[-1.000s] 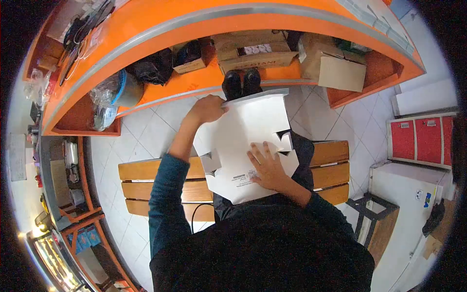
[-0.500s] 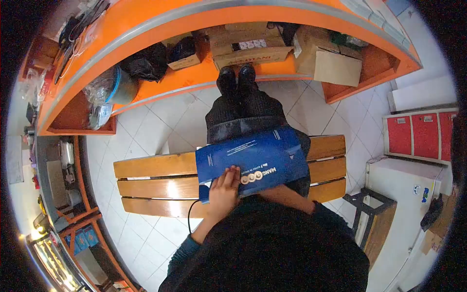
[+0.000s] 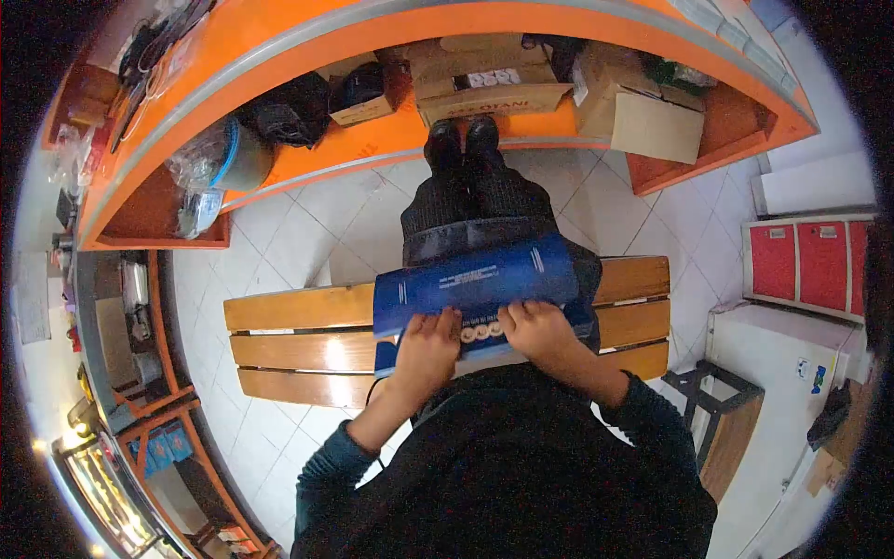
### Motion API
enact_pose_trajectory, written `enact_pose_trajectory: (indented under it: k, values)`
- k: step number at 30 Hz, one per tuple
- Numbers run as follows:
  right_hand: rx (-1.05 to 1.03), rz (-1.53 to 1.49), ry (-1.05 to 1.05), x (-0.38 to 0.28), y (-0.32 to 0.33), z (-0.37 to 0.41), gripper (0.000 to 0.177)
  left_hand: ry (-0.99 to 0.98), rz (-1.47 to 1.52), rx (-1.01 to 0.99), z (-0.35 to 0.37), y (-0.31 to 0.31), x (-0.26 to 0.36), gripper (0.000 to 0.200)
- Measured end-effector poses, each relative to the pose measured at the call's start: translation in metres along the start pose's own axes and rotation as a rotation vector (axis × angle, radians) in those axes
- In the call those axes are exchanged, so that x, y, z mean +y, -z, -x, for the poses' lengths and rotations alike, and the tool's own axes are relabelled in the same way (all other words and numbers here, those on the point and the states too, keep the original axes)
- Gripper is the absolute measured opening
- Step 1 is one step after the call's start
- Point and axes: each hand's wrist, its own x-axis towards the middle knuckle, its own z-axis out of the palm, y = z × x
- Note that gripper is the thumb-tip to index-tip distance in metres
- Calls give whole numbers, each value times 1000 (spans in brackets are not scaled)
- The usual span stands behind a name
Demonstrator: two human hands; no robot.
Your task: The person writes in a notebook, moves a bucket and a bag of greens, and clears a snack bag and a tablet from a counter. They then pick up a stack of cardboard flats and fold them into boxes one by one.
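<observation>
A blue printed cardboard food box (image 3: 475, 270), folded flat, lies across my lap with white lettering and a row of round logos on it. My left hand (image 3: 430, 349) is closed on its near part, left of the logos, with fingertips pressed on the printed face. To the right of the logos, my right hand (image 3: 538, 331) grips the same near part, fingers curled over. Between the hands the cardboard bends along a crease. The thumbs and the underside of the box are hidden.
Beneath me is a slatted wooden bench (image 3: 303, 349). Ahead stands an orange counter (image 3: 372, 140) holding cardboard boxes (image 3: 494, 93) and a black bag (image 3: 291, 110). A white fridge (image 3: 773, 349) and a black metal-framed stand (image 3: 712, 401) are at the right, shelving (image 3: 177, 410) at the left.
My right hand has come from below the near edge up onto the printed face. My left hand stays at the left, and the near part of the cardboard is now bent.
</observation>
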Motion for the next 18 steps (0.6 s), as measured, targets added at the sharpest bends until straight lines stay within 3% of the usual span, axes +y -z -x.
enact_pose_trajectory:
  k: [2,7,8,9,10,12,13,14,16,18]
  values:
    - [-32,-96,17,8,-31,11,11,-28,-15,-27,9,-46,7,24]
    - [-203,-220,58,26,-38,0,17,7,115,-201,-8,-52,-5,13]
    - [-246,-199,67,28,-32,-6,18,-30,65,-219,-13,-36,-10,12]
    - [-298,-204,33,26,18,-22,22,-64,6,-225,-23,-2,-17,12]
    - [-171,-188,44,30,37,-31,21,-92,-43,-246,-29,23,-23,11]
    - [-17,-140,54,45,53,-55,23,-25,67,-228,-55,47,-49,13]
    - [-109,-163,31,54,53,-73,24,-9,135,-120,-66,40,-64,14]
    - [-22,-158,45,64,42,-85,24,5,201,-9,-76,27,-79,16]
    - [-269,-162,-116,74,48,-124,24,74,104,9,-103,12,-103,16]
    - [-68,14,-59,86,12,-138,26,125,-1,50,-116,-20,-120,19]
